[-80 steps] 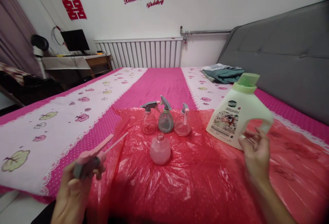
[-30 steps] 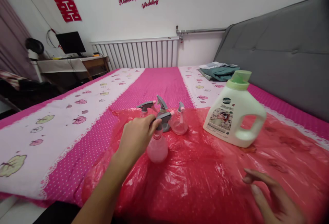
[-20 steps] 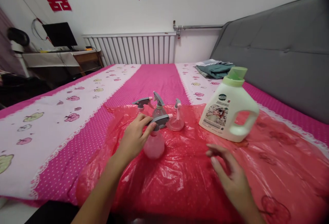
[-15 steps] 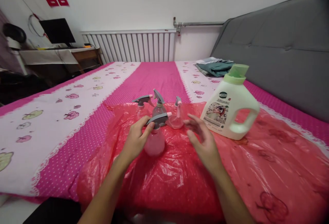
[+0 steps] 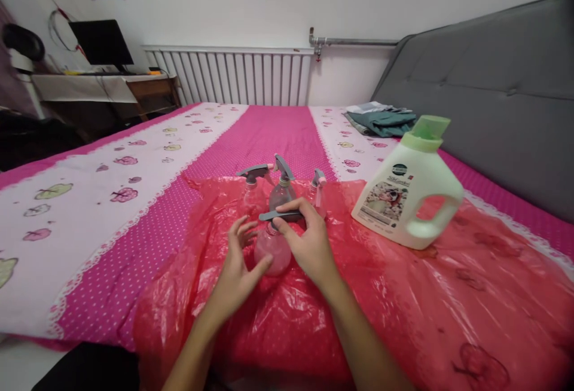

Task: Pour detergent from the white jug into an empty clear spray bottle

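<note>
A clear spray bottle (image 5: 273, 252) with a grey trigger head stands upright on the red plastic sheet (image 5: 287, 319). My right hand (image 5: 309, 238) is closed around its spray head, thumb on the near side and fingers over the nozzle end. My left hand (image 5: 242, 259) is at the bottle's left, fingers apart and curved, the thumb in front of its body; whether it touches the bottle is hard to tell. Just behind stand three more spray bottles: one at the left (image 5: 252, 196), one in the middle (image 5: 282, 191) and one at the right (image 5: 318, 191), partly hidden by my right hand.
A large white detergent jug (image 5: 406, 191) with a green cap stands on the sheet to the right. Folded clothes (image 5: 381, 121) lie on the bed (image 5: 278, 128) near the grey headboard (image 5: 484, 74). A radiator (image 5: 228, 74) and a desk with a monitor (image 5: 102, 43) are beyond.
My right hand has come left from beside the bottles and taken hold of the front bottle's spray head. My left hand has let go of that head and dropped beside the bottle's body.
</note>
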The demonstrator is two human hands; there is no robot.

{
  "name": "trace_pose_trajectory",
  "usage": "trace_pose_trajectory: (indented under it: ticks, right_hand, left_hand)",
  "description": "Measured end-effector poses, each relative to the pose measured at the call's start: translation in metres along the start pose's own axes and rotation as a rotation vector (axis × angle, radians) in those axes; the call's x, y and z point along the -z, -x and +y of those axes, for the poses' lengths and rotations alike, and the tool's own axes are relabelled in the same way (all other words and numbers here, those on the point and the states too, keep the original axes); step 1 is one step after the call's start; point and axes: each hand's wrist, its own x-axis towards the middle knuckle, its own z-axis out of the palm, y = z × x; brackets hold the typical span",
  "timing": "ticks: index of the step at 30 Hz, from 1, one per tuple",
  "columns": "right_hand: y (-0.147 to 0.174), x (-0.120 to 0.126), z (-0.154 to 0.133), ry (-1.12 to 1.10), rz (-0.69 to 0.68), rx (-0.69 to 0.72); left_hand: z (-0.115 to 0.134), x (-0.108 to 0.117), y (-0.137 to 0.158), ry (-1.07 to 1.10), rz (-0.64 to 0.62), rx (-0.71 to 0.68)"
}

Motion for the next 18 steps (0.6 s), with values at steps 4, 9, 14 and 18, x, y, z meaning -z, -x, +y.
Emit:
trace_pose_trajectory:
  ticks: [4,9,14,18]
  right_hand:
    - [0.003,-0.001,-0.001,-0.002,0.008,-0.023]
    - [0.004,0.001,-0.002,0.004,-0.013,-0.011]
    - [0.000,0.010,-0.013,0.019,-0.046,0.001]
    - [-0.002,0.024,-0.031,0.051,-0.056,0.017]
  left_hand:
    - [-0.011,-0.010,0.016,-0.114,-0.048,0.042]
    - [-0.015,-0.026,0.009,-0.136,-0.008,0.077]
    - [-0.004,-0.026,0.004,-0.134,0.028,0.067]
    - [0.015,-0.027,0.005,-0.123,0.022,0.037]
